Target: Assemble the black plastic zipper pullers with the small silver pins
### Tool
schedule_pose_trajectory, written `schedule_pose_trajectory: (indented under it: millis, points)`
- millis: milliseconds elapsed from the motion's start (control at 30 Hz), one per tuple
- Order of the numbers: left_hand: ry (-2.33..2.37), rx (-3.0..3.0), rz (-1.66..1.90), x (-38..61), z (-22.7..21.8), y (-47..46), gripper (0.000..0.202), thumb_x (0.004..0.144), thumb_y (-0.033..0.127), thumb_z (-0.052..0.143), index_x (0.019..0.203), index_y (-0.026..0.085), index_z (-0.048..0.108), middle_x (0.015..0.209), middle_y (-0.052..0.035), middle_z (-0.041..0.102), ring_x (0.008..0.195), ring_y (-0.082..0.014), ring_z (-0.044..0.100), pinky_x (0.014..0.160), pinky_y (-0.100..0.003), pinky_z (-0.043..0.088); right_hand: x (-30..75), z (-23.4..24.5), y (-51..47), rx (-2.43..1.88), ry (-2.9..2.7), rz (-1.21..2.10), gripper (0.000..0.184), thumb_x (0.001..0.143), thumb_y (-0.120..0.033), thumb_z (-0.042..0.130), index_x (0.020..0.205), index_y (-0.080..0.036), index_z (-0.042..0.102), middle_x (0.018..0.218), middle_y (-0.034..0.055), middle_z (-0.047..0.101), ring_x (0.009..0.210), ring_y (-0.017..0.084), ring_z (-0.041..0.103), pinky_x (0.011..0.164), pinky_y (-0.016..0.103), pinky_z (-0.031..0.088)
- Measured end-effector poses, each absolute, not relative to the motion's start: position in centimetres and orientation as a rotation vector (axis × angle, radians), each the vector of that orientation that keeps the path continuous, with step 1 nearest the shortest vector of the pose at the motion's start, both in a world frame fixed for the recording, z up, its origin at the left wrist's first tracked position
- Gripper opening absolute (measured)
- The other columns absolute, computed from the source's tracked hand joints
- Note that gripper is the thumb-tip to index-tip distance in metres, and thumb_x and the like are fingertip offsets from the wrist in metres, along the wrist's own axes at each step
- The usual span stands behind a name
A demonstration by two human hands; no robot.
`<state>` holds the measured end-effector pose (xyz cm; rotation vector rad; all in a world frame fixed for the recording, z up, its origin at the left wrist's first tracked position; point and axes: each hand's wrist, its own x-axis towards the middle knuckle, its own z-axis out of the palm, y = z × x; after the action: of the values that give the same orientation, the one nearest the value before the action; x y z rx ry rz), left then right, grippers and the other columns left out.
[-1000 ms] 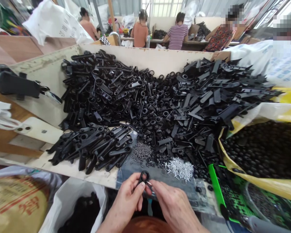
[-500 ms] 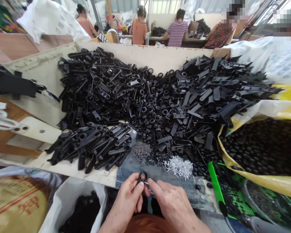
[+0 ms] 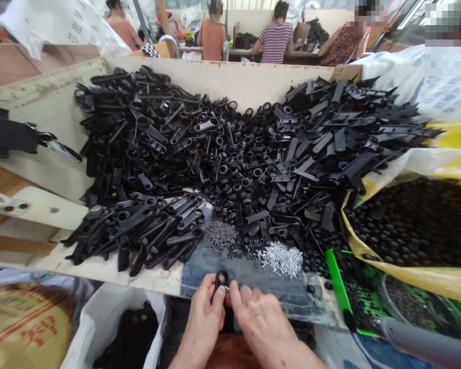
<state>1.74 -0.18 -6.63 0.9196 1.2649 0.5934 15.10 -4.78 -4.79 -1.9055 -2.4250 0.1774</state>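
My left hand [image 3: 205,312] is closed around a black plastic piece with a ring-shaped end [image 3: 222,277], holding it ring upward just over the near edge of the worktop. My right hand [image 3: 259,312] is beside it with curled fingers, its index fingertip against the piece. A small silver glint shows between the two hands, too small to name for sure. Past the hands lie a heap of silver pins [image 3: 280,259] and a heap of small dark grey screw-like pieces [image 3: 219,236]. Left of these is a pile of long black handle-like parts [image 3: 146,230].
Large heaps of black ring-ended parts [image 3: 142,133] and flat black parts [image 3: 326,138] fill the walled bench. At right are a yellow-edged sack of black balls [image 3: 415,220] and a green tray [image 3: 336,287]. A white sack [image 3: 86,323] stands lower left. Several people sit beyond.
The camera view has shifted, so the bench appears slightly higher and further left. The ringed piece has turned a little in my left hand, and my right fingers are closer against it.
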Motion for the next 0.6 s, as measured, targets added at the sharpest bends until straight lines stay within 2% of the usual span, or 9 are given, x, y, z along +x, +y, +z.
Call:
schedule_pose_trajectory:
  millis: [100,200,267,333,433,500,567,600]
  points:
    - [1.294,0.973,0.604,1.5,-6.4,-0.2,0.035,0.083,0.053,0.07,0.096,0.021,0.06,0.066,0.0043,0.058,0.052,-0.0118,0.052,0.047,-0.02,0.039,14.3,-4.6,-4.7,-1.951,-2.355,0.249,0.032,0.092,-0.004,0.057,0.124,-0.009,0.058,0.082,0.0132,0.073,0.063,0.023,0.071,0.048,0.029,0.049]
    - [1.289,1.115,0.606,1.2,-6.1,-0.1,0.026,0.086,0.046,0.068,0.096,0.022,0.063,0.08,-0.0016,0.069,0.078,-0.0204,0.067,0.069,-0.027,0.051,13.9,-4.1,-4.1,-1.995,-2.341,0.358,0.029,0.093,-0.003,0.056,0.121,-0.009,0.06,0.084,0.0148,0.074,0.065,0.023,0.073,0.05,0.028,0.049]
    - [1.273,1.257,0.56,0.9,-5.9,0.0,0.02,0.089,0.042,0.064,0.098,0.023,0.064,0.086,-0.0037,0.073,0.087,-0.0241,0.069,0.08,-0.031,0.052,14.1,-3.7,-3.7,-2.034,-2.37,0.434,0.025,0.091,-0.003,0.057,0.114,-0.011,0.063,0.082,0.0135,0.076,0.065,0.022,0.074,0.052,0.028,0.05]
    - [1.288,1.407,0.521,0.4,-5.9,0.4,0.021,0.09,0.039,0.062,0.105,0.025,0.065,0.093,-0.0063,0.076,0.09,-0.0277,0.071,0.083,-0.035,0.051,14.9,-3.0,-3.5,-2.083,-2.388,0.463,0.021,0.087,-0.004,0.061,0.106,-0.013,0.066,0.075,0.0107,0.076,0.06,0.022,0.073,0.052,0.028,0.05]
    - [1.395,1.563,0.58,-0.4,-5.8,1.8,0.029,0.087,0.037,0.063,0.114,0.025,0.065,0.107,-0.0104,0.077,0.099,-0.0324,0.071,0.088,-0.04,0.05,16.7,-1.5,-4.3,-2.14,-2.345,0.483,0.031,0.077,-0.006,0.068,0.107,-0.013,0.067,0.071,0.0078,0.077,0.057,0.025,0.074,0.051,0.029,0.049]
    - [1.428,1.583,0.637,-0.8,-5.4,2.9,0.027,0.086,0.037,0.063,0.111,0.025,0.066,0.099,-0.0082,0.076,0.094,-0.0301,0.071,0.083,-0.037,0.05,17.9,-0.3,-5.1,-2.128,-2.229,0.48,0.035,0.078,-0.006,0.065,0.112,-0.016,0.067,0.073,0.0048,0.079,0.06,0.024,0.075,0.052,0.027,0.048]
    - [1.354,1.486,0.657,-0.7,-4.7,3.8,0.024,0.085,0.04,0.065,0.104,0.024,0.067,0.077,-0.0019,0.07,0.071,-0.022,0.066,0.066,-0.029,0.049,18.7,0.7,-5.5,-2.042,-2.07,0.459,0.028,0.09,-0.008,0.055,0.111,-0.021,0.068,0.076,0.0019,0.08,0.064,0.021,0.077,0.056,0.026,0.049]
    - [1.292,1.388,0.648,-0.5,-4.4,4.0,0.027,0.084,0.043,0.067,0.102,0.023,0.066,0.067,0.0018,0.064,0.057,-0.0169,0.059,0.055,-0.025,0.044,18.9,1.0,-5.4,-1.984,-2.001,0.455,0.027,0.096,-0.011,0.05,0.11,-0.023,0.069,0.078,0.0013,0.08,0.068,0.02,0.077,0.059,0.025,0.05]
